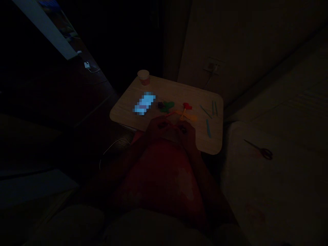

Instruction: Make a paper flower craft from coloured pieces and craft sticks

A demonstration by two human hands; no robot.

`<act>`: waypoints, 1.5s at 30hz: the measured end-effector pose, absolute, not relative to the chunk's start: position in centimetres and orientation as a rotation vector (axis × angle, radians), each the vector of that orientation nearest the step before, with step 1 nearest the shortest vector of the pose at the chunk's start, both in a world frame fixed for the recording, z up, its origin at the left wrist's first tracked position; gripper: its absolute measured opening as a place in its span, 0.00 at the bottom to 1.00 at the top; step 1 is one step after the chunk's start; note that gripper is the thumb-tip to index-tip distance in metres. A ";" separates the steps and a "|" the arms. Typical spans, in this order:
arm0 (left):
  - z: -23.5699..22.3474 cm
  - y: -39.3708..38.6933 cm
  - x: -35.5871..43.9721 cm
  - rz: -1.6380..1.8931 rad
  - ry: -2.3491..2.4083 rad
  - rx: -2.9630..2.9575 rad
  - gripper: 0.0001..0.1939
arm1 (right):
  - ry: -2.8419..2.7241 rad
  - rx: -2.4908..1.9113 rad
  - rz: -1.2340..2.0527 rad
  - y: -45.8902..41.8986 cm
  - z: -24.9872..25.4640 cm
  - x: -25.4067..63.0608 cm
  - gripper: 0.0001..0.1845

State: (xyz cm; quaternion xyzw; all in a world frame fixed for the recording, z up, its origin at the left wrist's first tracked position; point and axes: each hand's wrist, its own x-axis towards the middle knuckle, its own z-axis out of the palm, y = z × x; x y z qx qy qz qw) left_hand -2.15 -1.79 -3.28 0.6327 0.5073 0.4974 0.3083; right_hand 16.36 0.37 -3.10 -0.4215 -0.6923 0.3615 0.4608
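In the dim head view, my left hand (pixel 156 125) and my right hand (pixel 187 134) meet over the near edge of a small wooden table (pixel 123 108). Both are closed, pinching a thin red strip of what looks like modelling clay (pixel 174 126) between them. Just beyond my fingers lies a flower shape with a red head (pixel 187 106) and orange leaves (pixel 190 117). Left of it is another with green leaves (pixel 167 106) and a dark purple head (pixel 161 105). Darkness hides the finer finger detail.
A lit phone (pixel 145 103) and a paper cup (pixel 144 78) stand on the table's left side. Thin teal tools (pixel 206 111) and a teal plastic knife (pixel 208 128) lie at right. Scissors (pixel 261 151) rest on the pale surface beside the table. A wall socket (pixel 214 66) holds a plug.
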 end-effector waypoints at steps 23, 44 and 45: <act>-3.0 -2.1 -1.8 1.294 1.313 1.769 0.12 | -1.818 -1.033 0.876 0.8 -3.8 16.4 0.19; -3.0 -1.9 -1.9 1.340 1.331 1.671 0.12 | -1.620 -1.014 0.998 0.5 -3.6 16.7 0.13; -3.1 -1.9 -1.9 1.343 1.326 1.670 0.12 | -1.623 -0.970 1.026 0.5 -3.5 16.7 0.12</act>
